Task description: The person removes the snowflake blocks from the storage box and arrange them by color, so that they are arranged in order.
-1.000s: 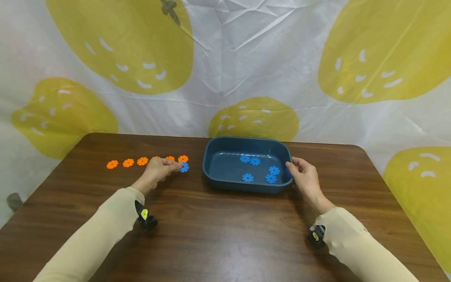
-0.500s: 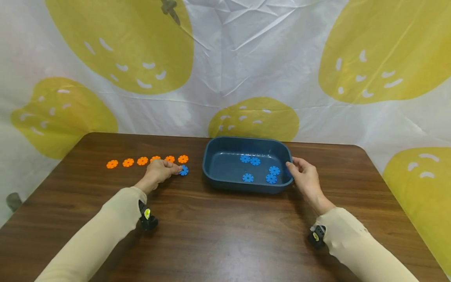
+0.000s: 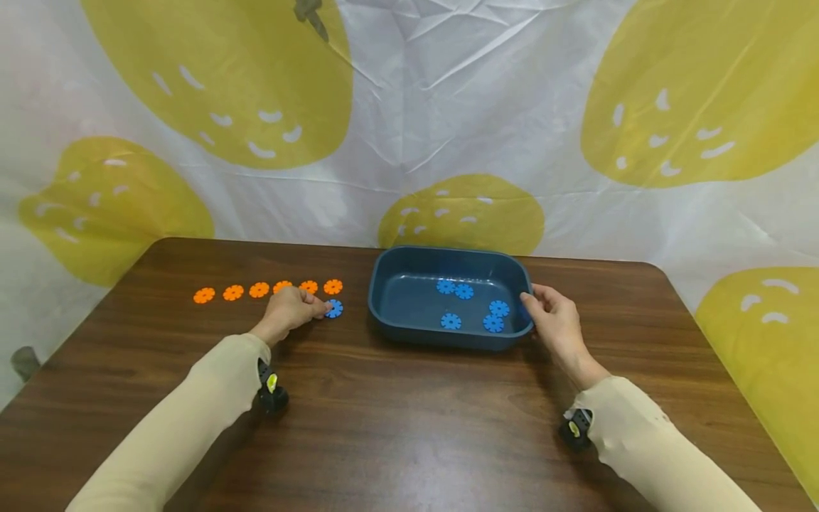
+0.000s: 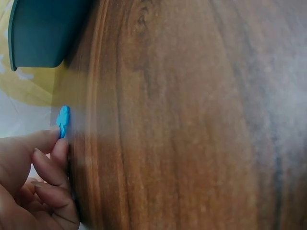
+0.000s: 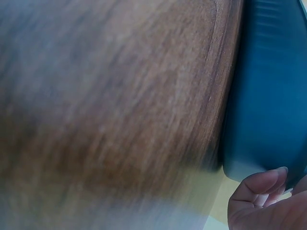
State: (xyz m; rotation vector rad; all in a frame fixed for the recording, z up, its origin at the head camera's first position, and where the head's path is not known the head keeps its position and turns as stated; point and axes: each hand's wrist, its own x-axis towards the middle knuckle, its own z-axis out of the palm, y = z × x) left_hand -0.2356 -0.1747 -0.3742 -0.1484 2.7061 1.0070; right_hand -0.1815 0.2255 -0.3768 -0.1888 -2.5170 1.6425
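Observation:
My left hand (image 3: 291,311) pinches a blue notched disc (image 3: 335,308) between thumb and fingertips, low over the table just in front of the orange discs. In the left wrist view that disc (image 4: 64,120) shows nearly edge-on. A row of several orange notched discs (image 3: 259,290) lies behind the hand, which partly covers one of them. My right hand (image 3: 555,320) grips the right end of a dark blue plastic basin (image 3: 441,339), thumb on the rim. Several blue discs (image 3: 451,321) lie flat on the basin's floor. The right wrist view shows fingers curled at the basin's wall (image 5: 268,105).
Everything stands on a brown wooden table (image 3: 409,427). A white cloth with yellow fruit prints (image 3: 461,213) hangs right behind the table's back edge. The basin stands just right of the orange row, near the back.
The left hand has drawn the blue disc slightly nearer and lower, away from the rightmost orange disc, which shows whole now. The right hand and basin have stayed in place.

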